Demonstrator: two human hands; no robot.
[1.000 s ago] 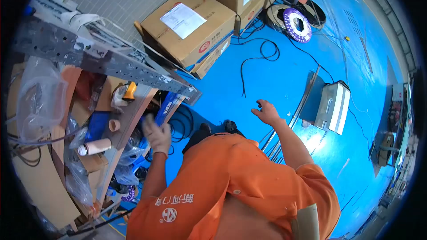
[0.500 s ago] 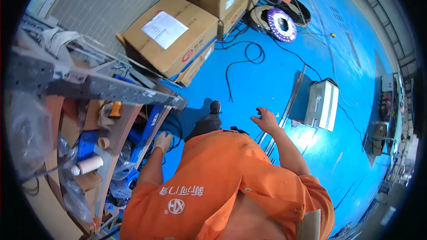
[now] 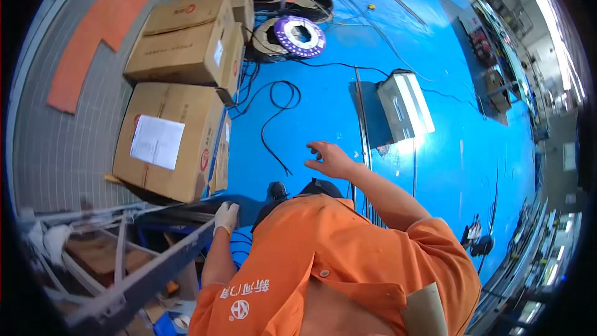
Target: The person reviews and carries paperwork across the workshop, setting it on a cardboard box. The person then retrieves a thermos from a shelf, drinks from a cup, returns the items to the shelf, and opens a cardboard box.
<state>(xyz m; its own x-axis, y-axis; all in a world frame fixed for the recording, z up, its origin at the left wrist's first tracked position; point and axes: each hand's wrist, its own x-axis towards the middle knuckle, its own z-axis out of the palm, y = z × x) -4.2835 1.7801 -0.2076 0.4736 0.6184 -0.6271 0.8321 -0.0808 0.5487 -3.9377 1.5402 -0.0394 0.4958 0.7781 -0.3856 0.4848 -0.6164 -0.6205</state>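
Note:
My left hand (image 3: 226,216), in a pale glove, is at the lower left beside the end of a grey metal beam (image 3: 149,267). Its fingers point forward, loosely extended, and nothing shows in them; contact with the beam is unclear. My right hand (image 3: 332,160) is bare and hangs over the blue floor (image 3: 323,106) in the middle of the view. Its fingers are slightly bent, the thumb stands apart, and it holds nothing. A black cable (image 3: 267,134) lies on the floor to its left.
Cardboard boxes (image 3: 168,102) are stacked at the left, near an orange strip (image 3: 93,37). Purple-rimmed reels (image 3: 300,36) stand farther ahead. A white-grey box (image 3: 404,107) and long metal bars (image 3: 362,118) lie to the right. Shelves with clutter (image 3: 497,56) line the far right.
The view has turned left, so boxes, reels and the white-grey box sit farther left or lower. My left hand has come from over the shelf to near the beam's end. My right hand remains raised and empty.

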